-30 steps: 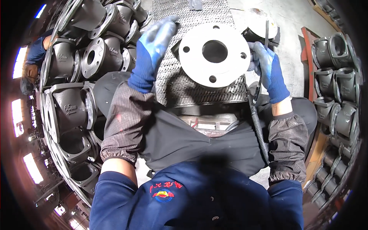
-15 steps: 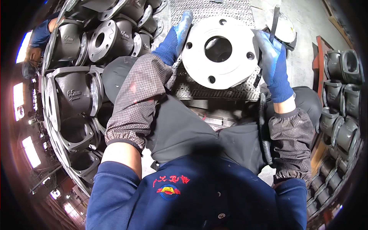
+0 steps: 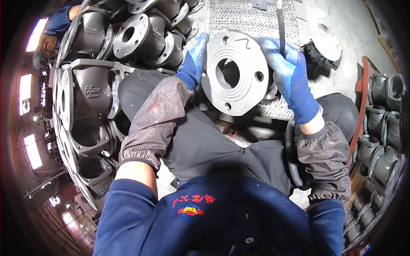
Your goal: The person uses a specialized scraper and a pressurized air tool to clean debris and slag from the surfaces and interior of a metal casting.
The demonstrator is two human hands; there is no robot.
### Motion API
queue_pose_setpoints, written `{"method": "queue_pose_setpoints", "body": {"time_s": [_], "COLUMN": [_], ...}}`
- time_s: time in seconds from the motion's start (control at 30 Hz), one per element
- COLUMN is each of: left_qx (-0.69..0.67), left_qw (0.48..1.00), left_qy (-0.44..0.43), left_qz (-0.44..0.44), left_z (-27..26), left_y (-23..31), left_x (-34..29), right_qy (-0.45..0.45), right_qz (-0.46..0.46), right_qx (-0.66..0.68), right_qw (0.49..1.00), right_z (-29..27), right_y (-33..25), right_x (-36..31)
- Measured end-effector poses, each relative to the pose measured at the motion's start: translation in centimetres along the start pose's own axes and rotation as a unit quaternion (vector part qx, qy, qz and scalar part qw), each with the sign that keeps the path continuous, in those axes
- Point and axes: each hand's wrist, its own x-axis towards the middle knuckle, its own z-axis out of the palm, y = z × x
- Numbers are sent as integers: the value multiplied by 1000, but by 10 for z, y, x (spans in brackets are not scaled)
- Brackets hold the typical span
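A grey cast flanged valve body (image 3: 240, 91), with a round centre bore and bolt holes, is tilted between my hands above a textured metal plate. A short dark mark shows on its flange face near the top. My left hand (image 3: 196, 59), in a blue glove, is closed against the flange's left edge. My right hand (image 3: 289, 74), gloved too, grips the right side of the valve body. Between its fingers a thin dark flat bar (image 3: 280, 25) sticks up. The body behind the flange is mostly hidden.
The textured metal plate (image 3: 239, 17) lies in front of me between my knees. Similar castings (image 3: 92, 91) are stacked high at left; more (image 3: 376, 117) stand at right beside a red frame edge (image 3: 363, 85). A round pale-topped object (image 3: 326, 42) sits on the floor. Another person's arm (image 3: 60, 19) shows far left.
The valve body has been tilted and turned so its flange face leans left, and a dark mark now shows on it. Both hands moved with it, and the view shifted.
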Motion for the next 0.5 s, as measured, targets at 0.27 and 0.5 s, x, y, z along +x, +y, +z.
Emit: {"method": "queue_pose_setpoints", "body": {"time_s": [0.27, 0.5], "left_qx": [99, 445], "left_qw": [969, 724], "left_qy": [-165, -246], "left_qz": [153, 466], "left_z": [25, 47], "left_y": [-3, -12], "left_x": [9, 33], "right_qy": [80, 227], "right_qz": [86, 157], "right_qx": [-18, -130], "right_qw": [993, 952], "right_z": [-45, -89], "right_y": [26, 54], "right_x": [10, -1]}}
